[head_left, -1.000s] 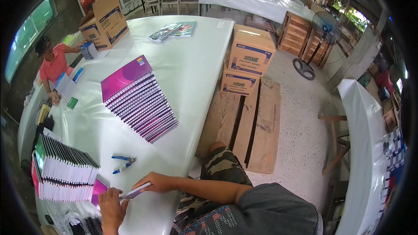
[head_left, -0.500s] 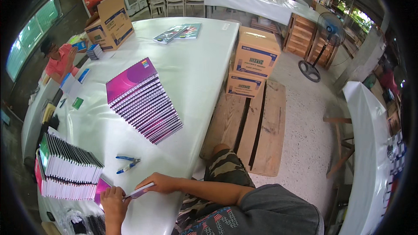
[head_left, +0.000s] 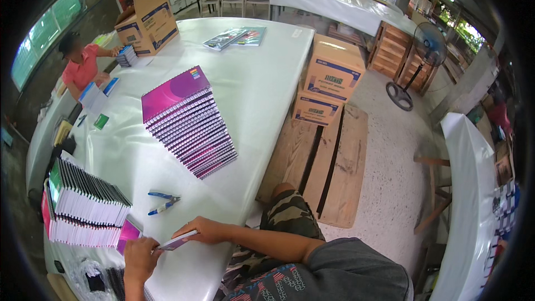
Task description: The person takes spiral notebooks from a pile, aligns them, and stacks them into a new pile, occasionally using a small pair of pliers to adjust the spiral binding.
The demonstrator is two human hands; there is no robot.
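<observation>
At the near edge of the table, a thin notebook [head_left: 177, 241] is held up nearly edge-on between my two hands. My right hand [head_left: 203, 229] is closed round its right end. The fingers of my left hand [head_left: 140, 257] pinch its left end; what exactly lies under the fingertips is hidden. Beyond my hands lie blue-handled cutting pliers [head_left: 163, 203] with their handles spread. A purple notebook [head_left: 129, 233] sticks out beside my left hand, next to a stack of notebooks with black spiral bindings [head_left: 92, 203]. Farther off stands a tall fanned stack of purple spiral notebooks [head_left: 189, 125].
Black coils in clear plastic [head_left: 95, 278] lie at the lower left. Across the table a person in a pink shirt [head_left: 83, 69] works beside an open carton [head_left: 147, 25]. Two closed cartons [head_left: 331, 72] stand on a wooden bench [head_left: 317, 161] to the right. A fan [head_left: 429, 44] stands beyond.
The notebook has tilted slightly, showing more of its face, and my left hand has shifted a little. The person opposite has lowered a blue item onto the small stack. The view has shifted slightly.
</observation>
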